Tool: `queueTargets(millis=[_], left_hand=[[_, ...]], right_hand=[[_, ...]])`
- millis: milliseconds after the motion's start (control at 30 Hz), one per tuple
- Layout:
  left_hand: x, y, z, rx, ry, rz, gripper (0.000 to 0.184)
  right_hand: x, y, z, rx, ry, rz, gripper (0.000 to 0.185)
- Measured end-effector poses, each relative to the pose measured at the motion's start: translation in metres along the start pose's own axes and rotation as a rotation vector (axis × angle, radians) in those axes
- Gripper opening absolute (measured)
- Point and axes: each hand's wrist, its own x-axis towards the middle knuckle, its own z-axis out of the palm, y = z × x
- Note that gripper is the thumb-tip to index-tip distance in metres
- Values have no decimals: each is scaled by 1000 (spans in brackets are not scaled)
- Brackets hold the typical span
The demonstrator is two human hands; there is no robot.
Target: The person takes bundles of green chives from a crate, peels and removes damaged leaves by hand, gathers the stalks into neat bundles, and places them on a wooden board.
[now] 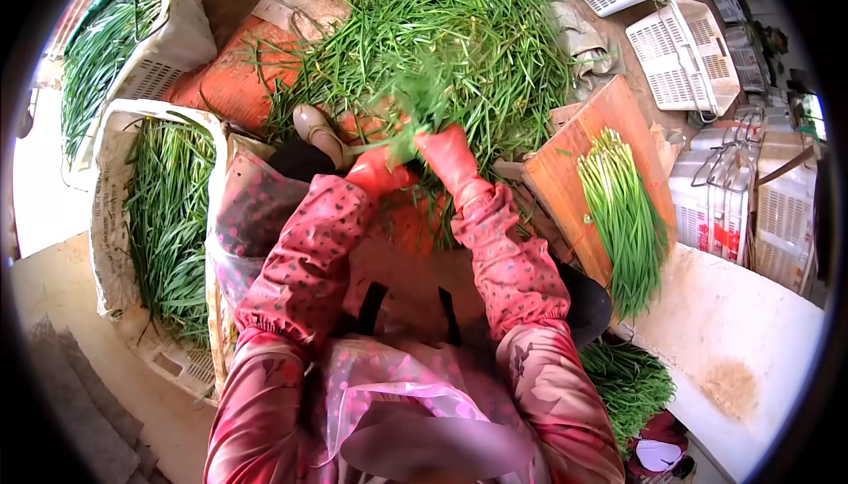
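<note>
My left hand [380,173], in an orange-red rubber glove, is closed at the lower left of a small bunch of green chives [426,104]. My right hand [449,159], gloved alike, grips the same bunch from the right. Its leaf tips point away from me and are smeared by motion. Just beyond both hands lies a big loose heap of chives [468,34] on the floor. To my right, a neat bundle of chives [623,223] with pale stem ends rests on a tilted wooden board [556,166].
On my left stands a white crate [110,210] of chives, with another filled crate [190,29] behind it. More white crates [685,60] stand at the back right. An orange sack [234,69] lies under the heap's left edge. A white panel [733,325] is at my right.
</note>
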Motion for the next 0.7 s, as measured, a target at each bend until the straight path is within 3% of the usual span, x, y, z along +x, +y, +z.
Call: queueTargets(millis=[33, 67, 100, 133, 167, 200, 233, 267, 300, 367, 433, 467, 500, 533, 600, 667, 700], left_hand=[[-12, 29, -20, -59, 98, -76, 62], [-24, 40, -37, -63, 88, -209, 55], [-37, 50, -46, -60, 86, -208, 55], [-53, 60, -49, -367, 162, -265, 50], [-69, 66, -48, -675, 235, -318, 47], [-81, 68, -45, -675, 223, -311, 47], [-88, 71, -40, -1032, 98, -459, 50], [-91, 76, -30, -1384, -74, -608, 55], [-93, 75, -24, -1501, -200, -618, 67], [-91, 71, -8, -1679, -393, -650, 90], [-87, 65, 3, -1815, -443, -737, 96], [-86, 83, -2, -1927, -355, -858, 93], [-89, 101, -5, -1980, -452, -543, 74], [-90, 105, -11, -1997, -498, -468, 70], [-91, 110, -15, -1979, -552, -495, 60], [-95, 107, -21, -1954, -559, -551, 51], [-98, 105, -24, -1940, -562, -561, 47]], right_hand=[[2, 2, -3, 284, -31, 18, 27], [2, 5, -2, 442, -17, -85, 25], [0, 9, -1, 596, -3, -187, 24], [-4, 6, -4, 597, -3, -182, 24], [-8, -4, -11, 324, -65, 32, 21], [-12, -9, -18, 47, -117, 243, 18], [-19, -4, -14, 132, -88, 200, 21], [-22, 8, -1, 513, -70, 27, 35], [-29, 8, 2, 32, 2, -189, 37], [-52, -21, -10, -66, -128, 299, 41], [-61, -8, 7, 139, 1, -17, 35], [-67, -15, 13, 195, 40, -64, 31], [-75, -23, 16, 258, 63, -123, 27], [-89, -33, 18, 267, 120, -193, 22], [-121, -58, 13, 184, 130, -398, 11], [-142, -67, 8, 102, 89, -789, 20], [-161, -69, 12, 243, 209, -932, 26]])
